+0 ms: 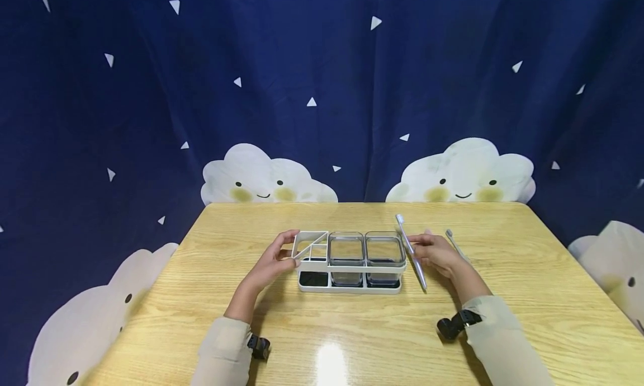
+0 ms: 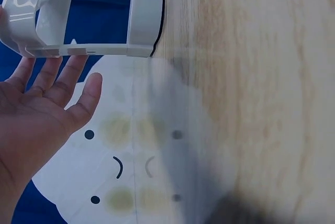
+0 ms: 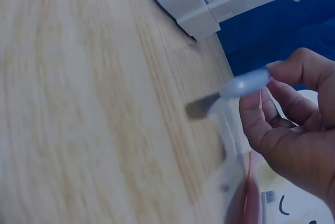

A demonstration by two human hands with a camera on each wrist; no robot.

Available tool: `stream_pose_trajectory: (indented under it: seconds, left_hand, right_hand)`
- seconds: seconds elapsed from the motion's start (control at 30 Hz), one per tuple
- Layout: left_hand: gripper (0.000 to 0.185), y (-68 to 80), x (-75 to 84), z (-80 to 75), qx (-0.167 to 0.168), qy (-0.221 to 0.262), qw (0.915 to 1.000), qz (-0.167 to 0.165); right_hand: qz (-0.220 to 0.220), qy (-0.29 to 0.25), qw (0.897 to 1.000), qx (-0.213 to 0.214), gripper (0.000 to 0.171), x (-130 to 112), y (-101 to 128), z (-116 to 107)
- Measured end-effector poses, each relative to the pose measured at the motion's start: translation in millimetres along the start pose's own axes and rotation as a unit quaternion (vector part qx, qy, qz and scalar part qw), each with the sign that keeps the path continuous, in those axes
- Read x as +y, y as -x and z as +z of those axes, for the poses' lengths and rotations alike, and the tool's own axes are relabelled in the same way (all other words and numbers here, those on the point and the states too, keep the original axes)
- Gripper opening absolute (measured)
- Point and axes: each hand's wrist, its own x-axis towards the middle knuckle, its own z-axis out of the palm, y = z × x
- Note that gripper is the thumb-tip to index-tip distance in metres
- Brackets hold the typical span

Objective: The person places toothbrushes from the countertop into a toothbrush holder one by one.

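A white toothbrush holder (image 1: 352, 269) stands on the table, with slanted dividers at its left end and two clear square cups (image 1: 346, 249) side by side in its other bays. My left hand (image 1: 271, 264) grips the holder's left end, thumb at the front corner and a finger at the back. In the left wrist view several fingertips meet the holder's end (image 2: 94, 49). My right hand (image 1: 436, 254) pinches a pale blue-grey toothbrush (image 1: 415, 263), tilted with its head up and away, just right of the holder. Its handle (image 3: 246, 82) is foreshortened in the right wrist view.
Another toothbrush (image 1: 450, 235) lies on the table behind my right hand, partly hidden. Past the fingers, a long pink thing (image 3: 249, 198) shows in the right wrist view. The wooden table (image 1: 201, 285) ends at a dark blue curtain (image 1: 312, 50) with clouds.
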Motion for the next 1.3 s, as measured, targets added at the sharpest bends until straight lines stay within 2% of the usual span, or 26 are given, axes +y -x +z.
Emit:
stream_pose_trajectory:
  seconds: [0.37, 0.67, 0.8, 1.03, 1.3]
  left_hand:
    - [0.066, 1.7, 5.5, 0.4, -0.001, -0.011, 0.9998, -0.014]
    - [0.068, 9.4, 34.4, 6.9, -0.019, -0.016, 0.9995, -0.022]
    - [0.068, 9.0, 30.0, 5.3, -0.019, -0.008, 0.9995, -0.023]
    - [0.066, 1.0, 6.0, 1.0, -0.01, -0.009, 0.9998, -0.013]
    - [0.066, 0.3, 4.6, -0.7, -0.005, -0.019, 0.9996, -0.018]
  right_hand:
    - [-0.005, -0.017, 1.0, 0.007, 0.05, -4.0, 12.7, 2.6]
    - [-0.029, -0.019, 0.999, 0.008, 0.05, -9.7, 22.3, 1.7]
    - [-0.037, -0.024, 0.999, 0.005, 0.039, -11.3, 25.6, 2.3]
    - [-0.065, -0.041, 0.997, 0.008, 0.025, -16.6, 32.9, 3.5]
    - [-0.092, -0.077, 0.993, 0.012, 0.017, -25.6, 39.2, 8.7]
